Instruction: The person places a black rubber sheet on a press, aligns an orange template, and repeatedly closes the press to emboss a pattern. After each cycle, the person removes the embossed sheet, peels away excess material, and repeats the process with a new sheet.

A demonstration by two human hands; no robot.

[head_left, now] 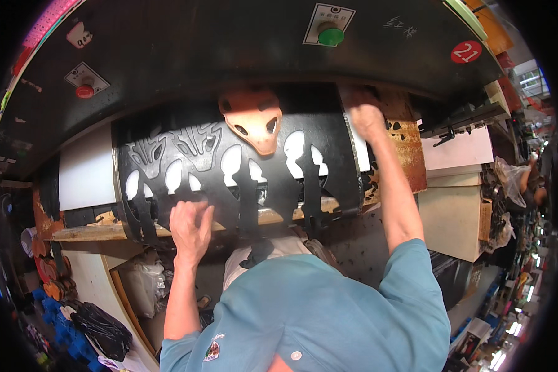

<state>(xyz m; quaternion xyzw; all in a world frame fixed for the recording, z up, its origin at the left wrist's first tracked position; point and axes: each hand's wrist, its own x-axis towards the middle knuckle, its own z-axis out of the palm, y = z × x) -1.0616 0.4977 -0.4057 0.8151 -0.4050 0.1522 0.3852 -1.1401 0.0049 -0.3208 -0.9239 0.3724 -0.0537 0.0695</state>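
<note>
Head view, looking down at a cutting press. A black sheet (229, 173) of leather-like material, already full of punched-out openings, lies draped across the centre of the frame over the white cutting pad (87, 173) and hangs over the front edge of the wooden worktop (93, 232).

Left hand (191, 226), lower centre-left: fingers curled closed on the sheet's hanging front edge, apparently pinching it to hold the sheet taut and flat against the pad.

Right hand (367, 121), upper right of centre: reaches to the sheet's far right edge under the press head (229, 43). Fingers mostly hidden; cannot tell whether they grip the sheet or only press on it. Judged: the two hands at opposite corners keep the sheet from sliding.

An orange-brown cutting die (253, 124) sits on the sheet, upper centre, over an uncut patch between openings, likely placed to use the remaining material.

Red button (85, 91) upper left, green button (331, 36) top centre on the press head. Offcuts lie piled at lower left.
</note>
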